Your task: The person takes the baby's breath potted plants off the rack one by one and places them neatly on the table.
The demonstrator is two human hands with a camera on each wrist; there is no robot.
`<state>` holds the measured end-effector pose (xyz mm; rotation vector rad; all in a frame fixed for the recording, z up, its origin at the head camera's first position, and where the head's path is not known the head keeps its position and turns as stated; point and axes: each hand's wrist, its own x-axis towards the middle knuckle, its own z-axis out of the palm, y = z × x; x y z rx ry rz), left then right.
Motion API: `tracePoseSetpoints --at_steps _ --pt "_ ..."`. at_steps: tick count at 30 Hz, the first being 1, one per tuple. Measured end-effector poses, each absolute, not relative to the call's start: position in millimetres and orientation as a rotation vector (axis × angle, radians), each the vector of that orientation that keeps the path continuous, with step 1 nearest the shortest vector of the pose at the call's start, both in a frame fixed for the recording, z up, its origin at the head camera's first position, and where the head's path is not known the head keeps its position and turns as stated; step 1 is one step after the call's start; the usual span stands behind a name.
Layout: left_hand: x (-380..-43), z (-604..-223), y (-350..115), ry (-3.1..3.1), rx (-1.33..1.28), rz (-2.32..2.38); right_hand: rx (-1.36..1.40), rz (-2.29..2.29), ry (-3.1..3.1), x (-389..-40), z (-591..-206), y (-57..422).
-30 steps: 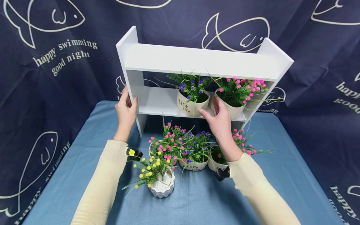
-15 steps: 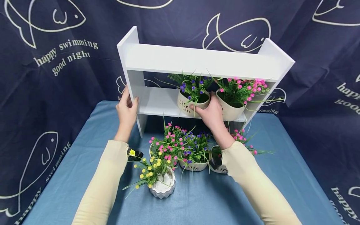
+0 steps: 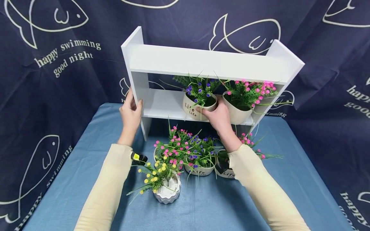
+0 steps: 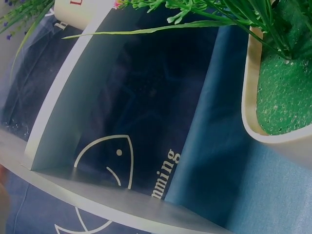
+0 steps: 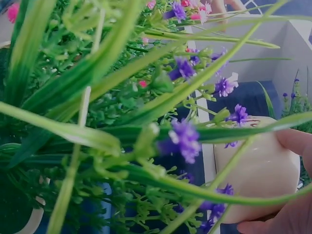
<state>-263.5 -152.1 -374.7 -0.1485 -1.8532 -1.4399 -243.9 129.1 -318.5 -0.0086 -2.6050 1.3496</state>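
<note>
A white two-tier shelf [image 3: 208, 62] stands on the table. My left hand [image 3: 130, 117] grips its left side panel [image 3: 138, 89], the thumb near the front edge. On the lower board, my right hand [image 3: 219, 117] holds a cream flowerpot [image 3: 189, 107] with blue-purple flowers, thumb across its front; the other fingers are mostly hidden behind its right side. Just right of that hand sits a second cream flowerpot [image 3: 238, 112] with pink flowers. In the right wrist view, thumb and finger press the held pot [image 5: 263, 170], partly behind leaves and purple blooms.
Before the shelf, on the blue tablecloth [image 3: 199, 205], stand a pink-flowered plant [image 3: 174, 144], a blue-flowered pot [image 3: 199, 170] and another cream pot [image 3: 225, 173] partly behind the right sleeve. A fluted white pot [image 3: 167, 192] with yellow flowers is nearest. A fish-print curtain [image 3: 86, 80] hangs behind.
My right hand has shifted left from between the two shelf pots, and its thumb now lies across the blue-purple flowerpot's front. The left hand keeps its grip on the shelf's side panel.
</note>
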Motion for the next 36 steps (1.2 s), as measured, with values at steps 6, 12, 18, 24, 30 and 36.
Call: tracePoseSetpoints --at_steps 6,12,18,24,30,36 --pt "-262.5 -373.8 -151.4 -1.864 -0.154 -1.454 0.042 1.340 -2.610 -237.1 -320.6 132.0" --pt "-263.5 -375.2 -151.4 -1.881 -0.145 -1.449 0.040 1.361 -2.641 -225.2 -321.5 133.8" --pt "-263.7 -376.6 -150.2 -1.885 -0.146 -1.428 0.059 1.439 -2.668 -213.6 -319.3 136.7" --pt "-265.4 -375.6 -149.3 -1.870 -0.151 -1.438 0.091 1.443 -2.706 -200.8 -315.0 142.1" --pt "-265.8 -374.7 -149.5 -1.866 -0.147 -1.453 0.121 1.555 -2.686 -186.7 -311.5 144.5" --pt "-265.4 -374.9 -150.6 -1.870 -0.146 -1.450 0.108 1.572 -2.698 -174.4 -309.8 147.5"
